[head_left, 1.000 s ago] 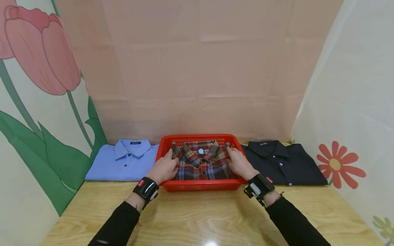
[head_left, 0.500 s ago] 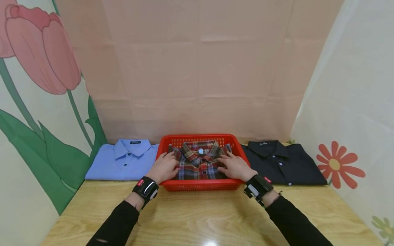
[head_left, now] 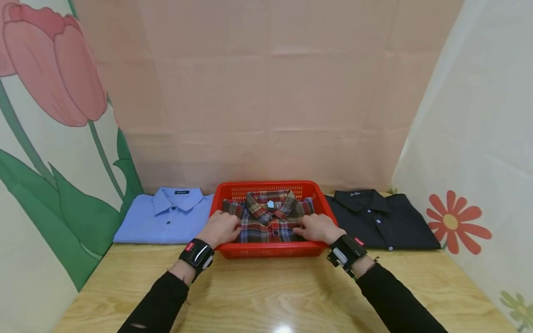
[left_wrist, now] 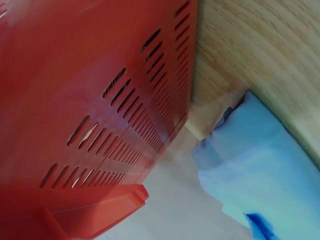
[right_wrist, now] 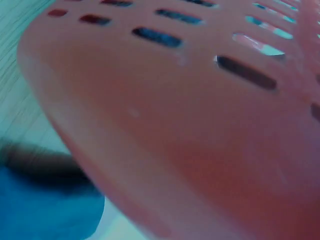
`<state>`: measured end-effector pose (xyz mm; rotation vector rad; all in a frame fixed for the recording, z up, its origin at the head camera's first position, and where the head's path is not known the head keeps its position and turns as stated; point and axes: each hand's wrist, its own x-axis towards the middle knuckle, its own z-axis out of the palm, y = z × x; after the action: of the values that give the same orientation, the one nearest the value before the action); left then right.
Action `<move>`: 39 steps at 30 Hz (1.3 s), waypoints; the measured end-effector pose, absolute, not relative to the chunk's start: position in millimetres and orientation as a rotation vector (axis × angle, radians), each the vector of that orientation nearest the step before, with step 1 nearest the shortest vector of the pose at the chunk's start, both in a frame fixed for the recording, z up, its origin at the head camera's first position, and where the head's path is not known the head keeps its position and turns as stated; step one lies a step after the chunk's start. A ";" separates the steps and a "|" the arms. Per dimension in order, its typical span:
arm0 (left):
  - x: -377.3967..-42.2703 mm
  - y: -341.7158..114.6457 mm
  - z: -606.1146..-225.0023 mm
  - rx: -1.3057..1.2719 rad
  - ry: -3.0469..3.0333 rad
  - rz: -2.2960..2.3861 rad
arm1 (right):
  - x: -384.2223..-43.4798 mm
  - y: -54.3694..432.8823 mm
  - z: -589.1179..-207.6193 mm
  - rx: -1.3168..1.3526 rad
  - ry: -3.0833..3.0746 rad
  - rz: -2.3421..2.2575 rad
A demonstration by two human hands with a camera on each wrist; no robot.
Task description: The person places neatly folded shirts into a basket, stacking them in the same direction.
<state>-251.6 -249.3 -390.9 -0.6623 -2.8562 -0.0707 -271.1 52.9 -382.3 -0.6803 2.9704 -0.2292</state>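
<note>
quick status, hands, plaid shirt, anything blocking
Left hand and right hand at either side of plaid shirt, grip unclear. Shirt folded inside red basket. Basket rim around it.

On the tabletop [head_left: 266, 286], a basket [head_left: 272, 250] stands between the left shirt [head_left: 164, 224] and the right shirt [head_left: 385, 224]; a third shirt [head_left: 270, 227] lies inside it, backdrop [head_left: 266, 101] behind.

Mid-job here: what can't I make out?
Head: what the left hand and right hand touch underneath, hidden by the hands.
Head: near edge of plaid shirt, behind near rim of red basket.
Head: writing on label of blue shirt, too small.
Right wrist: dark shape, blurred, cut off at left.
</note>
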 end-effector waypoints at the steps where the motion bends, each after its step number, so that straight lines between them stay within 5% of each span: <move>1: -251.5 -249.9 -390.6 -0.670 -2.842 -0.108 | -271.3 52.4 -382.4 -0.658 2.965 -0.261; 20: -244.3 -261.2 -385.2 -0.651 -2.548 -0.826 | -260.4 49.5 -381.3 -0.676 3.136 -0.606; 39: -229.7 -274.8 -396.4 -0.583 -2.376 -0.837 | -253.9 44.9 -382.1 -0.716 3.210 -0.672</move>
<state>-229.7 -274.8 -396.4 -0.5833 -2.3760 -0.8371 -253.9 44.9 -382.1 -0.7159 3.2104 -0.6715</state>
